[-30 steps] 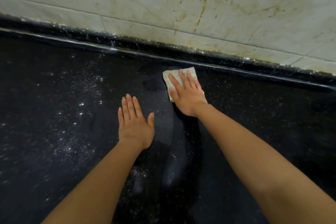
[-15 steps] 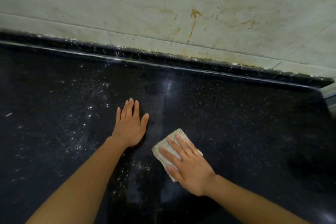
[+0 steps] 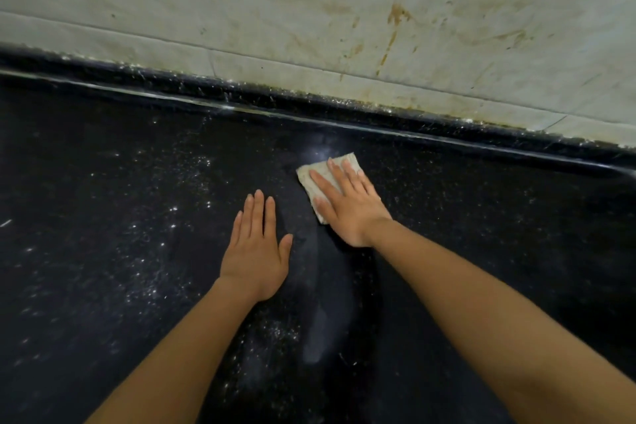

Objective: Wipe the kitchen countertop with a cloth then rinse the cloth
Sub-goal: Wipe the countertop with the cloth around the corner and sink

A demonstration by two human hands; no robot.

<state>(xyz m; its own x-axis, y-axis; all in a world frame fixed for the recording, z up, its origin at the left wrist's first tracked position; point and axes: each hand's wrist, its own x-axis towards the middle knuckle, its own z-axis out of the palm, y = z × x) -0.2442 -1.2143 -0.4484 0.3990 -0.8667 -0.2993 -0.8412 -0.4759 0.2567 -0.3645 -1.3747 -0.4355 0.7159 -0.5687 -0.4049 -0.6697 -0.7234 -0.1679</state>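
A small folded pale cloth (image 3: 311,179) lies flat on the black speckled countertop (image 3: 499,234), a little in front of the back edge. My right hand (image 3: 347,206) presses on it with straight, spread fingers and covers most of it; only the cloth's left and far edges show. My left hand (image 3: 256,249) rests flat on the bare countertop to the left of the cloth, palm down, fingers together, holding nothing. A damp wiped streak (image 3: 318,303) runs from the cloth back towards me between my forearms.
White crumbs or powder (image 3: 148,289) are scattered over the countertop left of my left hand. A raised black rim (image 3: 378,117) runs along the back, under a pale marble wall (image 3: 309,10) with brown stains (image 3: 392,31).
My right hand pulled the cloth towards me half a second ago and has now pushed it back away, near the rear rim. My left hand stayed flat in place.
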